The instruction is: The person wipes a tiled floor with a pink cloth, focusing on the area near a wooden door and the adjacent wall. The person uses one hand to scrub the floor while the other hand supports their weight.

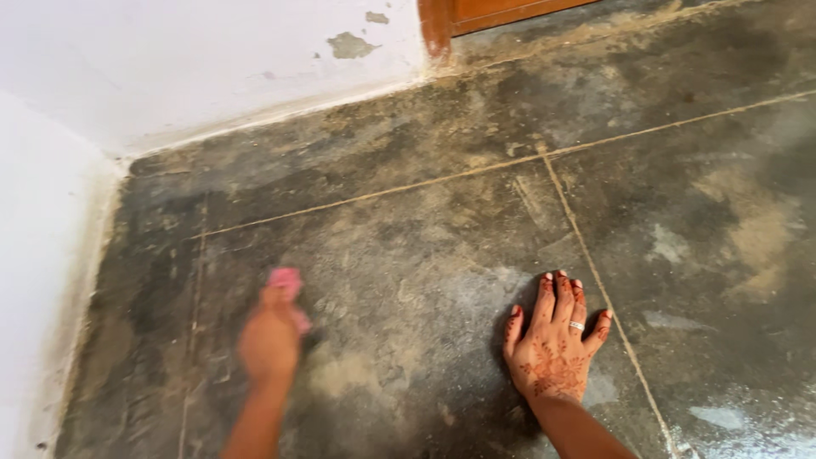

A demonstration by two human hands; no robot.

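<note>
My left hand (270,340) is blurred with motion and closed around a small pink scrubber or cloth (286,283), pressed to the dark stone floor (425,229). My right hand (554,340) lies flat on the floor to the right, palm down, fingers spread. It carries henna patterns and a ring and holds nothing. The floor is grey-black, stained with pale dusty smears and wet patches.
White walls (170,68) meet at a corner at the upper left, with chipped paint. A brown wooden door frame (438,25) stands at the top centre. Thin pale joint lines (595,272) cross the floor between large slabs.
</note>
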